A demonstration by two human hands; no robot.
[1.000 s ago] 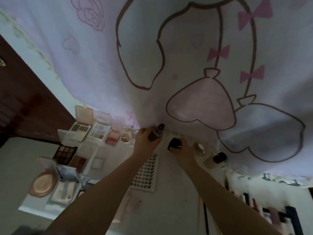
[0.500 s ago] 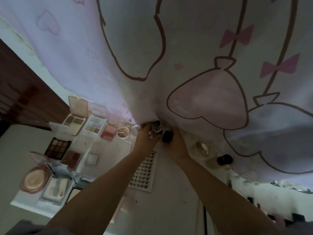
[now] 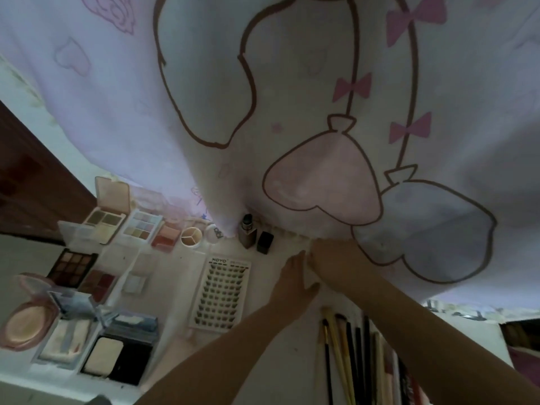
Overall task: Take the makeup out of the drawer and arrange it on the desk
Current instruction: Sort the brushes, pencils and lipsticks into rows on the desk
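With the brown square glass bottle [image 3: 247, 233] and black square-capped bottle [image 3: 265, 242] standing side by side at twelve o'clock, the left hand [image 3: 295, 280], fingers straight, and right hand [image 3: 336, 258], grip unclear, should reach gently beneath the printed curtain [image 3: 292, 112].

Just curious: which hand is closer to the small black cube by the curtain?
Left. The left hand lies on the desk just right of and below the black cube. The right hand sits farther right, at the curtain hem.
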